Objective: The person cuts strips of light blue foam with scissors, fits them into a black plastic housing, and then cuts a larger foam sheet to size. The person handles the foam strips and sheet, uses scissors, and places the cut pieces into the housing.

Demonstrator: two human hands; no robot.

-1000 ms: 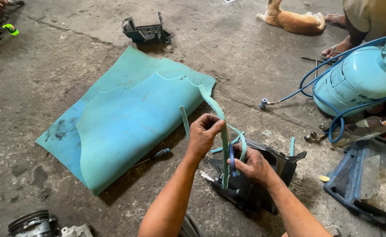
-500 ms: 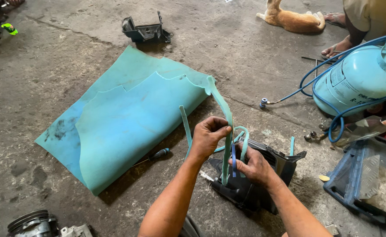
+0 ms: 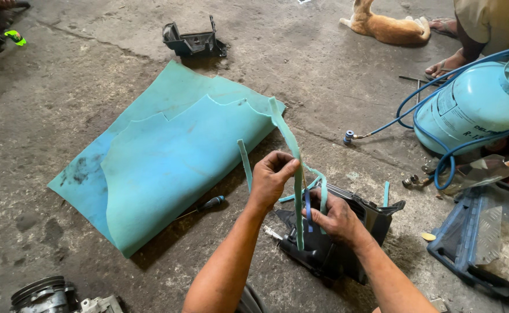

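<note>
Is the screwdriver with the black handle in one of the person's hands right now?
No, the screwdriver lies on the concrete floor beside the teal foam sheet.

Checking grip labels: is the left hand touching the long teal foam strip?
Touching. The head view shows the left hand with its fingers curled around the long teal foam strip, no gap between them, above the black plastic housing.

free: bare floor (image 3: 324, 75) ahead | blocked right: gas cylinder (image 3: 474, 110), hose (image 3: 434, 150), tray (image 3: 486, 243)
</note>
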